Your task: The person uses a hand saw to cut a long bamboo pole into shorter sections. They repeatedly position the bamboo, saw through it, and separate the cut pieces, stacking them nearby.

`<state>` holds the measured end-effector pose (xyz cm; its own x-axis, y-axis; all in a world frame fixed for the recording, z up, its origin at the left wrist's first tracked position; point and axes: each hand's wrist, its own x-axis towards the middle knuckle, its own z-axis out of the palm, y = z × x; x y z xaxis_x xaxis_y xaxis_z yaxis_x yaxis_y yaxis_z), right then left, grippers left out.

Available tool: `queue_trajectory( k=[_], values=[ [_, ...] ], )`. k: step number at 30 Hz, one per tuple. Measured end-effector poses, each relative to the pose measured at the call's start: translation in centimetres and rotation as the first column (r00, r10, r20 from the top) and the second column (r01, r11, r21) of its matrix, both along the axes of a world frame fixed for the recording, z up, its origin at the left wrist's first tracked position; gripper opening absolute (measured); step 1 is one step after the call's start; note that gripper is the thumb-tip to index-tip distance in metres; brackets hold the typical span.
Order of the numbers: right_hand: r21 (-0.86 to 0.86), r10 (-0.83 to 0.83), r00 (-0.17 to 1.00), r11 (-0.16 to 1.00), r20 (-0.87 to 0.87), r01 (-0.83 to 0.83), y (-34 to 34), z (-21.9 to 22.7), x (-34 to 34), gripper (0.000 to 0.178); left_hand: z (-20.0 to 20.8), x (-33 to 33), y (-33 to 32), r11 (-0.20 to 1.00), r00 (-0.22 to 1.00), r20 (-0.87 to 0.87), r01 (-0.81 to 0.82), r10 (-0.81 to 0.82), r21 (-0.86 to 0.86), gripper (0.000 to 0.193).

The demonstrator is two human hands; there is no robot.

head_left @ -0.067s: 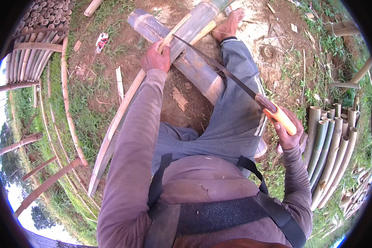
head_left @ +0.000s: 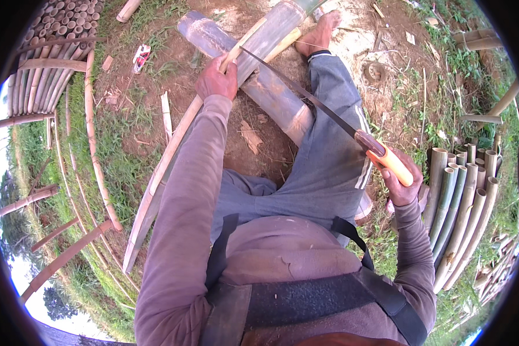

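My right hand (head_left: 402,179) is closed round the orange handle of a hand saw (head_left: 328,114). The saw's dark blade slants up and left, its far end against a long split bamboo strip (head_left: 176,147) just past my left hand. With fingers wrapped round that strip, my left hand (head_left: 218,79) holds it on top of a thick bamboo pole (head_left: 274,34). The strip runs down to the left, beside my left forearm. Under the thick pole, a second bamboo pole (head_left: 279,106) lies crosswise on the ground. My bare foot (head_left: 322,33) is beside the crossing poles.
Cut bamboo tubes (head_left: 458,202) stand bundled at the right. A stack of bamboo pieces (head_left: 55,81) sits at the far left behind a bamboo rail (head_left: 95,144). A red and white packet (head_left: 141,59) and wood chips (head_left: 251,137) lie on the ground.
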<state>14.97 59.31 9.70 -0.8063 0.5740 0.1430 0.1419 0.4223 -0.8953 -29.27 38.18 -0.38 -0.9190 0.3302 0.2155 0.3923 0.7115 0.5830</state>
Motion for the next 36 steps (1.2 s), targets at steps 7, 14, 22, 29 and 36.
queue_trajectory(
  k=[7,14,22,29,36],
  values=[
    [-0.061,-0.016,0.996,0.998,0.087,0.022,1.4,0.6,0.8,0.045,-0.2,-0.5,0.3,0.999,1.000,0.002,-0.024,0.024,-0.033,0.040],
    [0.111,-0.034,0.998,0.993,0.051,0.029,1.6,0.9,1.3,0.047,-0.5,-0.8,0.6,0.999,1.000,-0.021,-0.014,0.013,-0.035,0.039],
    [0.056,0.005,1.000,0.998,0.029,-0.006,0.8,0.6,-0.8,0.046,-0.2,-0.8,0.6,0.998,0.999,-0.008,-0.035,0.034,-0.053,0.040],
    [0.139,0.039,0.999,0.989,0.035,-0.044,0.8,-0.3,-0.7,0.048,-0.4,-0.7,0.5,0.999,1.000,0.000,-0.013,0.013,-0.046,0.041],
    [0.133,0.002,0.998,0.991,0.069,-0.012,1.0,-0.5,-0.4,0.044,0.3,-0.9,0.8,0.993,0.997,0.035,-0.059,0.063,-0.104,0.043]
  ],
)
